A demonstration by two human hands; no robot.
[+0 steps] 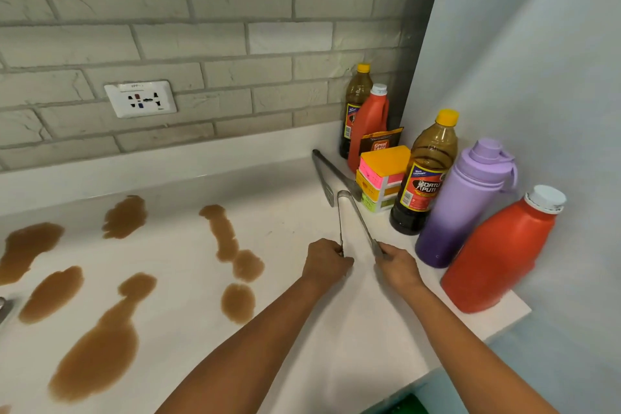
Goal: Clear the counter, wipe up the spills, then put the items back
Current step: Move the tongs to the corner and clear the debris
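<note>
Tong point(349, 212) arm tips hidden inside left hand point(325, 262) and right hand point(398, 267), each gripping one. Hinge points away from hands; long axis runs toward the wall.

My view is bright and soft all over. Shadows are faint. The brick wall point(201, 27) bends near the edges. The far bottles point(358, 104) look a bit fuzzy.
</note>
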